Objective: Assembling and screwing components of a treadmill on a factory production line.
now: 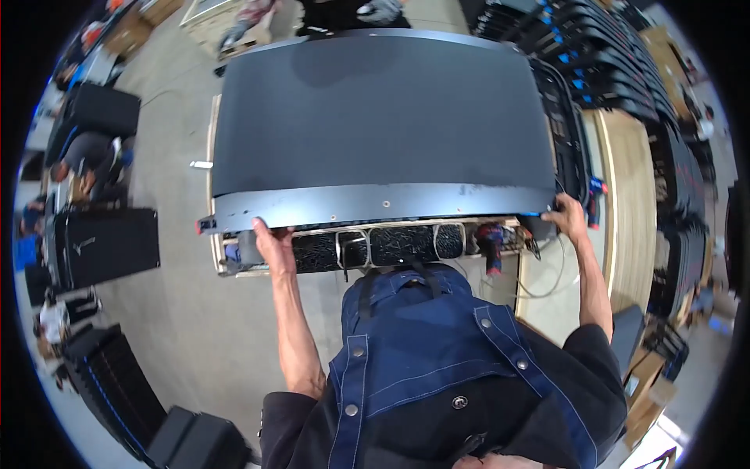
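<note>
A large dark grey metal panel (383, 117) lies flat in front of me. Along its near side runs a bent, shinier lip (305, 207) with a few small holes. My left hand (275, 248) grips this lip close to its left end, thumb on top and fingers partly hidden. Near the right corner, my right hand (570, 219) is closed on the same edge. Just below the lip sits a wooden holder (262, 273) with bins of small black fasteners (402, 242). A red and black power drill (490, 244) hangs at its right part.
Across the panel stands another person with gloved hands (380, 11). A second drill (595, 205) is beside the right end, near a pale wooden board (629, 203). Stacked black parts (601, 62) rise at the right; black cases (109, 246) stand at the left.
</note>
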Demonstrator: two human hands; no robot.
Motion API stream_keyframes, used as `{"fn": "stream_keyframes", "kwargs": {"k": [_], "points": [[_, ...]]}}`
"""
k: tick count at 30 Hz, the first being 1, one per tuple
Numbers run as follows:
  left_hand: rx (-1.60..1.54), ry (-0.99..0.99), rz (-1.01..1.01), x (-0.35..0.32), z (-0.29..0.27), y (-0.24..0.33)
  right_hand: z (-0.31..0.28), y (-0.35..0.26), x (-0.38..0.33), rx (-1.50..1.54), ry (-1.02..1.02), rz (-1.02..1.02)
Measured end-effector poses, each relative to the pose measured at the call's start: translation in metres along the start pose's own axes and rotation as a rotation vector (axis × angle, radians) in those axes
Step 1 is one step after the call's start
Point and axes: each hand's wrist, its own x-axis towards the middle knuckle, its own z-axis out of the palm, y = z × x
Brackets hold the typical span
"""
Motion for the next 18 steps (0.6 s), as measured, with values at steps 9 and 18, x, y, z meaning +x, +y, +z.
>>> {"fn": "stream_keyframes", "kwargs": {"k": [9, 18], "points": [[-0.021, -0.103, -0.028, 0.003, 0.002, -0.011, -0.014, 0.016, 0.009, -0.146, -0.124, -0.016], [0.093, -0.076, -0.003, 0.008, -0.009, -0.018, 0.023, 0.033, -0.031, -0.017, 0.274, -0.158]]}}
